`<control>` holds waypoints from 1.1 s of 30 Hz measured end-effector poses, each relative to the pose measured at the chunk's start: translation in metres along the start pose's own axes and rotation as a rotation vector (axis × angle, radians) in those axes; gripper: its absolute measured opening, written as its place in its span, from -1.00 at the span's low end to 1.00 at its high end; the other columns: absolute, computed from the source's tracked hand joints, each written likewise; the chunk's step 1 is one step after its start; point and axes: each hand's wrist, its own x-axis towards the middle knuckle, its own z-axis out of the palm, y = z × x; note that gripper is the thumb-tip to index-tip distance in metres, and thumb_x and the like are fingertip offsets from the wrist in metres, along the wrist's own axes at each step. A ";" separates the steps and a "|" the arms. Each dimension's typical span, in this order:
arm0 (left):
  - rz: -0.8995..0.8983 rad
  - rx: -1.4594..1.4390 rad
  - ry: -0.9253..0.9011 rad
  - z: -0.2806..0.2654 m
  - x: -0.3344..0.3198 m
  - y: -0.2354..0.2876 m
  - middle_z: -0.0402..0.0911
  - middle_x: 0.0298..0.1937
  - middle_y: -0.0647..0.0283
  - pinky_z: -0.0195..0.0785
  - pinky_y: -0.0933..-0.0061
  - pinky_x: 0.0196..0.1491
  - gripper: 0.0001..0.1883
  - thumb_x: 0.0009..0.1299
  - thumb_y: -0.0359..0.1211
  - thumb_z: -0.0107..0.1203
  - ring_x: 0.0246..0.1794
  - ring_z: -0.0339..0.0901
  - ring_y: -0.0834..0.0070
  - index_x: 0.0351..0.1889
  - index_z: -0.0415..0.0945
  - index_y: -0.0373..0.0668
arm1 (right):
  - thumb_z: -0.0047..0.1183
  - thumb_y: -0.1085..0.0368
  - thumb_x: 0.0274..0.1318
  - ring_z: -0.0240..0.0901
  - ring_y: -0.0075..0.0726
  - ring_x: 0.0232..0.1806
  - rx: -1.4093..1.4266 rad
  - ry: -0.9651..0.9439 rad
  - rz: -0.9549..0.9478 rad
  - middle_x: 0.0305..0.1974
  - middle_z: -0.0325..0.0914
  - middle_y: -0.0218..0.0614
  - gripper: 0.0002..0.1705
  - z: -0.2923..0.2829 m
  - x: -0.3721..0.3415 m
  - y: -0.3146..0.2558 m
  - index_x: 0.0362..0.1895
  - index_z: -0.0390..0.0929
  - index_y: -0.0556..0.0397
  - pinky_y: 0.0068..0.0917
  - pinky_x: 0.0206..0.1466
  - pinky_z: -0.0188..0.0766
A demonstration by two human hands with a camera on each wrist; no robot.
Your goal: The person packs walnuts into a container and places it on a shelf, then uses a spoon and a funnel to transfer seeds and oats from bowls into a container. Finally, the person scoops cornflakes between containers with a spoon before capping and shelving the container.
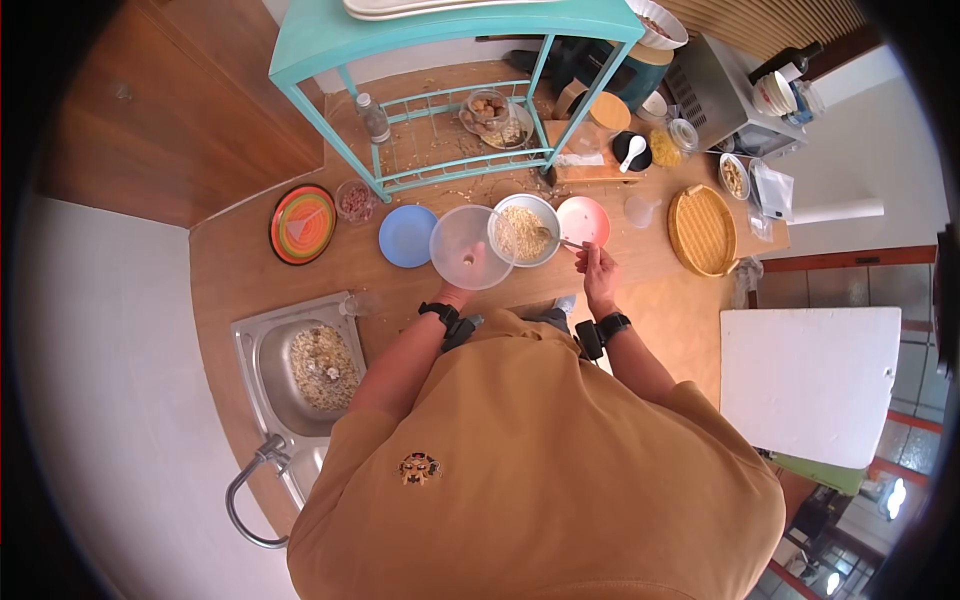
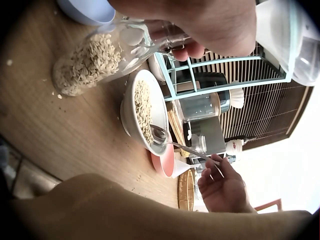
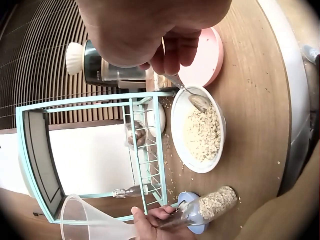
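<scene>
My left hand [image 1: 456,294] grips the neck of a clear glass bottle [image 2: 95,60], partly filled with oat flakes. A translucent funnel [image 1: 468,246] sits at the bottle's top, its wide mouth facing up; its spout is hidden by the fingers [image 3: 145,225]. Beside the bottle stands a white bowl [image 2: 128,112] of oats [image 1: 520,236]. My right hand [image 1: 601,280] pinches the handle of a metal spoon [image 2: 186,147], whose head rests in the oats at the bowl's edge nearest a pink plate [image 3: 200,60].
A blue plate [image 1: 408,237] lies left of the funnel. Behind stands a turquoise rack [image 1: 460,50]. A wicker basket [image 1: 702,232] and small clear funnel [image 1: 641,210] are to the right. The sink [image 1: 290,375] at left holds scattered flakes.
</scene>
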 end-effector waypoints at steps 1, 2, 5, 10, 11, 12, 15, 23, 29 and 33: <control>-0.002 -0.006 0.000 0.000 0.000 0.000 0.56 -0.51 0.19 0.30 0.29 -0.37 -0.75 0.35 -0.28 0.05 -0.48 0.48 0.30 -0.51 0.54 -0.21 | -0.16 0.07 0.35 0.37 -0.61 -0.54 0.039 -0.006 0.038 -0.49 0.53 -0.41 -0.58 0.002 -0.002 0.002 -0.21 0.57 0.18 -0.63 -0.44 0.37; 0.001 -0.005 -0.005 0.000 0.000 0.000 0.56 -0.51 0.19 0.30 0.29 -0.37 -0.75 0.35 -0.28 0.05 -0.48 0.48 0.30 -0.51 0.54 -0.21 | -0.16 0.05 0.34 0.40 -0.57 -0.52 0.093 -0.005 0.108 -0.46 0.54 -0.39 -0.57 0.004 -0.004 0.004 -0.20 0.55 0.17 -0.61 -0.42 0.40; -0.043 -0.046 -0.018 0.000 0.000 0.002 0.57 -0.51 0.18 0.30 0.30 -0.37 -0.76 0.35 -0.29 0.04 -0.48 0.48 0.30 -0.50 0.55 -0.20 | -0.15 0.04 0.33 0.43 -0.54 -0.49 0.315 0.024 0.299 -0.44 0.55 -0.37 -0.59 0.010 -0.002 0.011 -0.15 0.51 0.15 -0.60 -0.40 0.41; 0.004 -0.032 -0.010 0.001 0.001 -0.002 0.58 -0.50 0.18 0.29 0.30 -0.38 -0.77 0.35 -0.30 0.03 -0.48 0.48 0.30 -0.49 0.56 -0.21 | -0.15 0.06 0.33 0.43 -0.51 -0.48 0.467 0.029 0.340 -0.43 0.55 -0.35 -0.63 0.006 0.007 0.023 -0.13 0.47 0.12 -0.57 -0.36 0.43; 0.004 -0.031 -0.009 0.001 0.001 -0.004 0.58 -0.50 0.18 0.29 0.30 -0.38 -0.77 0.35 -0.30 0.03 -0.48 0.48 0.30 -0.49 0.56 -0.21 | -0.15 0.07 0.33 0.43 -0.50 -0.48 0.511 0.032 0.326 -0.43 0.55 -0.34 -0.64 0.004 0.009 0.023 -0.14 0.46 0.12 -0.56 -0.35 0.43; -0.004 -0.035 -0.021 0.000 0.001 -0.003 0.58 -0.50 0.18 0.29 0.30 -0.38 -0.76 0.36 -0.29 0.03 -0.48 0.48 0.30 -0.50 0.56 -0.20 | -0.15 0.07 0.33 0.43 -0.50 -0.48 0.511 0.031 0.326 -0.43 0.55 -0.34 -0.64 0.002 0.011 0.023 -0.14 0.46 0.12 -0.56 -0.35 0.43; 0.005 -0.040 -0.018 0.001 0.000 -0.001 0.57 -0.50 0.18 0.30 0.29 -0.38 -0.75 0.36 -0.28 0.02 -0.48 0.48 0.28 -0.50 0.56 -0.20 | -0.16 0.09 0.33 0.42 -0.50 -0.49 0.561 0.040 0.319 -0.45 0.54 -0.35 -0.66 -0.004 0.019 0.020 -0.15 0.46 0.10 -0.55 -0.36 0.42; 0.038 0.002 -0.004 0.002 -0.001 -0.008 0.56 -0.53 0.20 0.28 0.29 -0.41 -0.74 0.35 -0.28 0.04 -0.50 0.47 0.30 -0.53 0.54 -0.20 | -0.16 0.13 0.31 0.39 -0.54 -0.53 0.612 0.050 0.299 -0.49 0.52 -0.37 -0.70 -0.016 0.028 -0.002 -0.19 0.49 0.08 -0.58 -0.38 0.39; 0.019 0.012 -0.032 -0.001 0.001 0.000 0.54 -0.54 0.21 0.26 0.34 -0.44 -0.76 0.34 -0.29 0.06 -0.52 0.45 0.35 -0.53 0.54 -0.20 | -0.17 0.15 0.32 0.40 -0.52 -0.51 0.659 0.015 0.235 -0.50 0.51 -0.38 -0.70 -0.020 0.030 -0.021 -0.20 0.48 0.11 -0.58 -0.37 0.40; -0.042 -0.086 -0.004 0.001 0.000 -0.001 0.56 -0.53 0.20 0.27 0.36 -0.43 -0.76 0.34 -0.28 0.06 -0.52 0.46 0.37 -0.50 0.55 -0.22 | -0.18 0.15 0.33 0.40 -0.51 -0.51 0.669 0.014 0.240 -0.49 0.51 -0.37 -0.70 -0.021 0.029 -0.040 -0.21 0.48 0.12 -0.56 -0.37 0.41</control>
